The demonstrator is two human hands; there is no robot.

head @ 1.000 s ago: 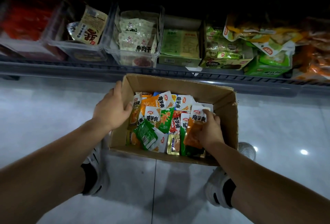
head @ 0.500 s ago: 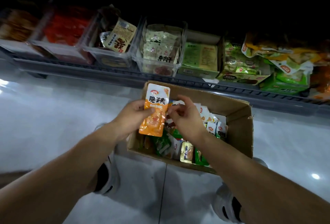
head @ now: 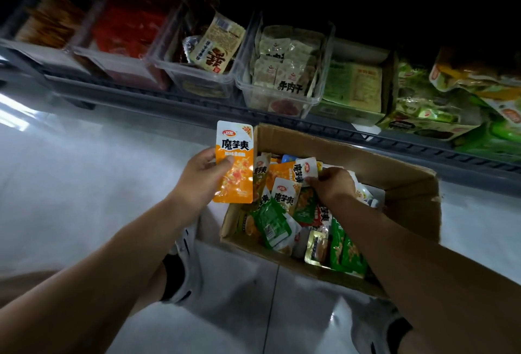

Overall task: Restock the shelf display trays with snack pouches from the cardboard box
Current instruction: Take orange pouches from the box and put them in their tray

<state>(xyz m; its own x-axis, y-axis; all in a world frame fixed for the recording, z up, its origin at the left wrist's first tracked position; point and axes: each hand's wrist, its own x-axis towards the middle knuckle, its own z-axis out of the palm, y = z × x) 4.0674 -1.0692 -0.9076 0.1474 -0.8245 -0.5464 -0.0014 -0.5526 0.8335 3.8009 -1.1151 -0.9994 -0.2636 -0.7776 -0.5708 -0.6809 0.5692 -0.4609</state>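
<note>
Orange pouch (head: 235, 162) is clamped upright in the left hand (head: 203, 176), shelf trays (head: 253, 97) lying beyond. A white pouch (head: 306, 167) is pinched in the right hand (head: 332, 184) grip, inside the cardboard box (head: 408, 198).

Left hand (head: 201, 181) gripping orange pouch (head: 235, 162) (upright), cardboard box (head: 408, 193)

Shop, low shelf (head: 282, 116), snack-filled trays (head: 282, 99) (tiled floor (head: 98, 184))
</note>
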